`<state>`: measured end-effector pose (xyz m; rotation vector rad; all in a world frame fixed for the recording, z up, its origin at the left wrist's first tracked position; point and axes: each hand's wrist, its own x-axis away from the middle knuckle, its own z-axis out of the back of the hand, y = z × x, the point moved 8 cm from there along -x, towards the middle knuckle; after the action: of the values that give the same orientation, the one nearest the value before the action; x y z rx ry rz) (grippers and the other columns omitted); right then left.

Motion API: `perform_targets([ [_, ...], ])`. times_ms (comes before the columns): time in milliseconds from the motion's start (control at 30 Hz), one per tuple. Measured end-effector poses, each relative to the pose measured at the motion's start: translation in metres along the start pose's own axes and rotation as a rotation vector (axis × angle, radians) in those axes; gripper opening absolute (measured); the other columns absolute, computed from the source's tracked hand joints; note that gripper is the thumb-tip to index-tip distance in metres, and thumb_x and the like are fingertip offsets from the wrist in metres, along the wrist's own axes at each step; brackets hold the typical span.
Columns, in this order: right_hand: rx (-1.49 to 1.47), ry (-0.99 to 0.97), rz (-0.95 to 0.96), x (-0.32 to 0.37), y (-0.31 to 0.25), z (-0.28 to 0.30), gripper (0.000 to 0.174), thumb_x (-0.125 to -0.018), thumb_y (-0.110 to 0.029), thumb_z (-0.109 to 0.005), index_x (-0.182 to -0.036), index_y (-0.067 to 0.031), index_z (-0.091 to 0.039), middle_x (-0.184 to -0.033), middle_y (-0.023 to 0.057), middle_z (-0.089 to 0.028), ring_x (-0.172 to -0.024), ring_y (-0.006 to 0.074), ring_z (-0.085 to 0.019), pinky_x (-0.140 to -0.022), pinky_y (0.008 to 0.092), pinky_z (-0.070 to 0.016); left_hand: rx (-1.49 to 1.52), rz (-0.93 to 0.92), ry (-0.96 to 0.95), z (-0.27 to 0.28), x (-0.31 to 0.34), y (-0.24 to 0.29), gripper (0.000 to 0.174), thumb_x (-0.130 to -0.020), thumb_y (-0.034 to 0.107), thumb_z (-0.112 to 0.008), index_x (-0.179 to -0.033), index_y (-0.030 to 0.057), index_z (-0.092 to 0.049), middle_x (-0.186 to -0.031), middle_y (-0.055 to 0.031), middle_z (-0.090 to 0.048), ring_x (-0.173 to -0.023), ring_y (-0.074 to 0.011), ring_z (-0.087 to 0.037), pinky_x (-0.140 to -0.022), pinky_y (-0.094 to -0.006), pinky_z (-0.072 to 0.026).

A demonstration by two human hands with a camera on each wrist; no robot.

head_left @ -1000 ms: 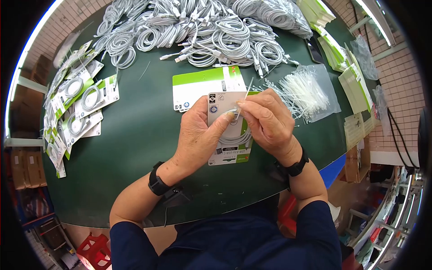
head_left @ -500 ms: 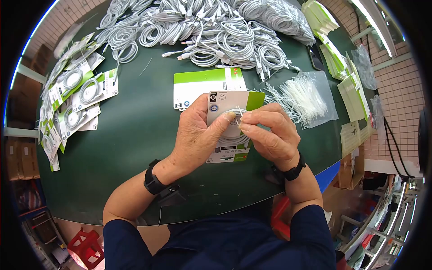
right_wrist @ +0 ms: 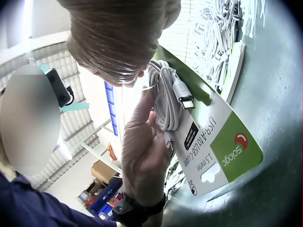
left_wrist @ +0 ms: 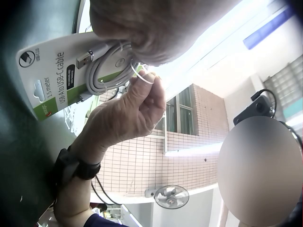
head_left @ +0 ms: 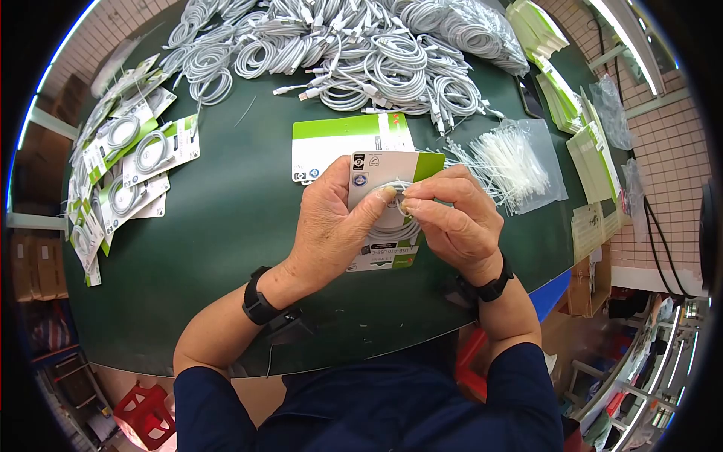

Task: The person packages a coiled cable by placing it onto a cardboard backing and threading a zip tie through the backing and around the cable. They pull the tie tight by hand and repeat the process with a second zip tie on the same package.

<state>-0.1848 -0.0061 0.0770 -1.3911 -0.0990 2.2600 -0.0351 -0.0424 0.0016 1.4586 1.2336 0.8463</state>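
My left hand [head_left: 331, 218] grips a white and green USB-A to USB-C cable card [head_left: 373, 169], its thumb on top. A coiled white cable [right_wrist: 165, 97] lies against the card's face, with a USB plug [left_wrist: 85, 58] showing at its side. The thumb and forefinger of my right hand [head_left: 461, 220] pinch a thin white cable tie [left_wrist: 142, 75], which bends in a small loop at the coil. In the head view, the right fingertips sit close beside the left thumb tip and partly hide the tie.
Blank cards [head_left: 331, 143] lie just beyond the hands. Loose cable ties [head_left: 516, 166] spill from a clear bag at right. Coiled cables [head_left: 384, 64] are heaped at the back. Carded cables [head_left: 154, 151] pile up at left, and card stacks [head_left: 591, 158] line the right edge.
The tie stood up long and straight past the right fingers; now it is bent into a small loop. My right hand has turned and lowered slightly, while the left keeps its hold.
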Motion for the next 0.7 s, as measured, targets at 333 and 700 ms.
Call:
perform_targets([
  [333,0.004,0.018,-0.012,0.0007,0.0027,-0.0015,0.040,-0.069,0.011,-0.081,-0.105,-0.0054,-0.075,-0.100,0.0106,-0.073,-0.077,0.0246,-0.069,-0.064,0.0332,-0.0559,-0.024,-0.007,0.003,0.0008,0.0002,-0.0002,0.027,-0.099,0.007,-0.069,-0.122,-0.0048,-0.060,-0.111,-0.0123,-0.073,-0.097,-0.0130,-0.070,-0.083,-0.0297,-0.0600],
  [700,0.035,-0.009,0.014,-0.0005,0.0015,-0.0044,0.036,-0.067,0.007,-0.081,-0.100,-0.0077,-0.076,-0.096,0.0072,-0.073,-0.073,0.0215,-0.066,-0.061,0.0315,-0.0538,0.004,0.006,0.003,0.0001,0.0004,0.0003,0.026,-0.099,0.006,-0.069,-0.121,-0.0048,-0.060,-0.111,-0.0123,-0.073,-0.097,-0.0130,-0.070,-0.083,-0.0296,-0.0604],
])
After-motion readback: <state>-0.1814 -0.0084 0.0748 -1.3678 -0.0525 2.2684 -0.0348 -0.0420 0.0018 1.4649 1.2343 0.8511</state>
